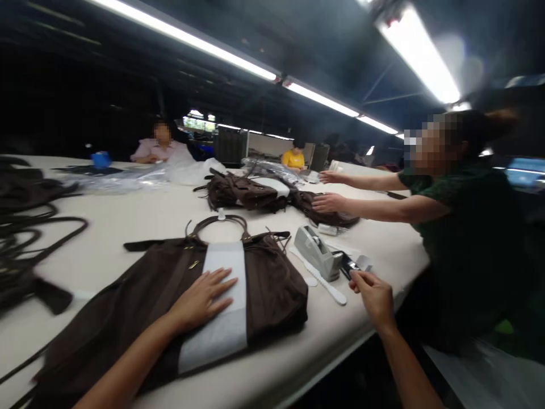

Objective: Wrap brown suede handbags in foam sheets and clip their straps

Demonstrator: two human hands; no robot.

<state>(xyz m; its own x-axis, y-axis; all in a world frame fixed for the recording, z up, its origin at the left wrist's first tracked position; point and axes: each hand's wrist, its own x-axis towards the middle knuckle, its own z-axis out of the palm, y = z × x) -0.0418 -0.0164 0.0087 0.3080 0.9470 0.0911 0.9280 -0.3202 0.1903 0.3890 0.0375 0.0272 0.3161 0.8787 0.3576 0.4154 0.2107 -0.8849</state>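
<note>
A dark brown handbag (272, 284) lies on the table in front of me, a white paper band (225, 289) across its middle. My left hand (204, 300) rests flat on that band, fingers spread. Beyond the bag's right end, my right hand (373, 295) is closed in a pinch on a small black item with a shiny part (349, 264); its exact kind is unclear. Close by stands a grey tape dispenser (317, 253), with a white plastic strip (326, 284) lying beside it. The bag's looped handles (221, 221) stick out at its far side.
At right a co-worker in dark green (468, 244) reaches over another brown bag (326, 210). More brown bags (242, 190) lie farther back. Brown straps (38, 244) are heaped at left. Clear plastic (170, 170) and a blue container (101, 159) are near the far edge.
</note>
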